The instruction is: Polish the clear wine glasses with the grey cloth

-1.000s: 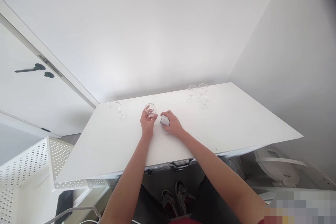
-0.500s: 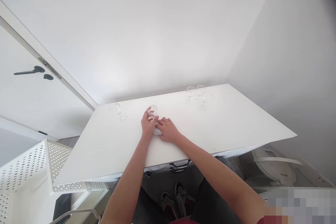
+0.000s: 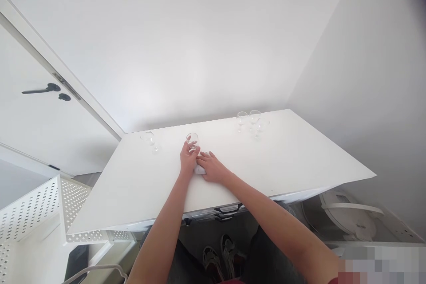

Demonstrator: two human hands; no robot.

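Observation:
My left hand (image 3: 188,160) is wrapped round the stem of a small clear stemmed glass (image 3: 192,139), which stands upright on the white table (image 3: 282,159). Pressed against it from the right, my right hand (image 3: 211,167) lies over a small white cloth (image 3: 199,169) on the tabletop, fingers curled onto it and reaching toward the foot of the glass. Most of the cloth is hidden under the hand.
Another clear glass (image 3: 148,138) stands at the table's far left. Three more glasses (image 3: 252,119) cluster at the far right by the wall. A white perforated rack (image 3: 36,213) is at the lower left, a door with a black handle (image 3: 46,89) behind it, a white appliance (image 3: 349,215) under the right side.
My right hand has slid left with the cloth until it rests against my left hand at the base of the glass. The glass has been set down and stays upright.

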